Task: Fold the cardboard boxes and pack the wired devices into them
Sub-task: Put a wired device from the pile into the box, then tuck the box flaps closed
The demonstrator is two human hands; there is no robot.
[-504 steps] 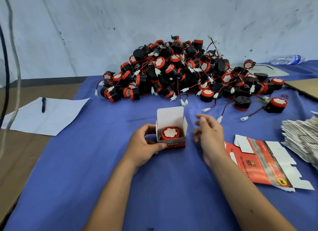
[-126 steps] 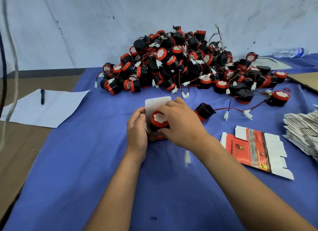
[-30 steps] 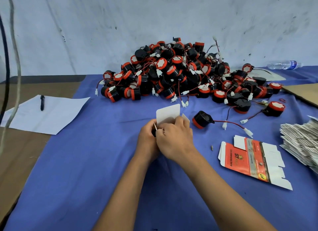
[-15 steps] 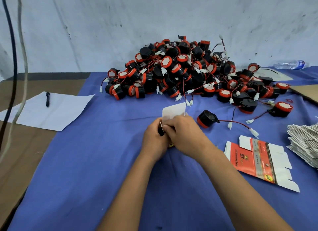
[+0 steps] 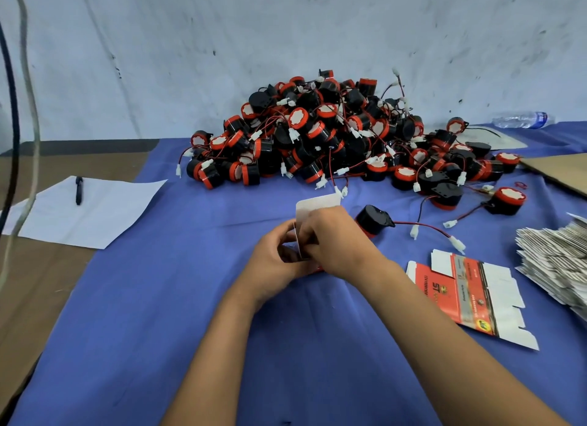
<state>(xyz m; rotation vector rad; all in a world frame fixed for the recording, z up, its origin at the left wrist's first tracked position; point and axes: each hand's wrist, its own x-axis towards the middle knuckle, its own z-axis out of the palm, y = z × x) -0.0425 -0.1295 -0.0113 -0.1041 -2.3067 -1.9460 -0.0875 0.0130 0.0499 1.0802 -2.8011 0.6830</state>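
**Small Carton, Held in Both Hands at Centre**

Where the blue cloth [image 5: 133,346] lies bare at centre: small carton [image 5: 313,204], white lid flap upright. Left hand [image 5: 275,266] curled round its side flap; right hand [image 5: 333,241] gripping over the top, contents hidden. At 12 o'clock: heap of black-and-red wired devices [image 5: 333,139]. At 2: single wired device [image 5: 371,219], on its side. At 3: flat unfolded carton [image 5: 457,292]; beyond it, stack of flat cartons [image 5: 556,266]. At 9: paper sheet [image 5: 104,212] bearing pen [image 5: 78,189].

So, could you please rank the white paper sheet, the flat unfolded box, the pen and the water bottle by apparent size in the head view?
1. White paper sheet
2. Flat unfolded box
3. Water bottle, though farther away
4. Pen
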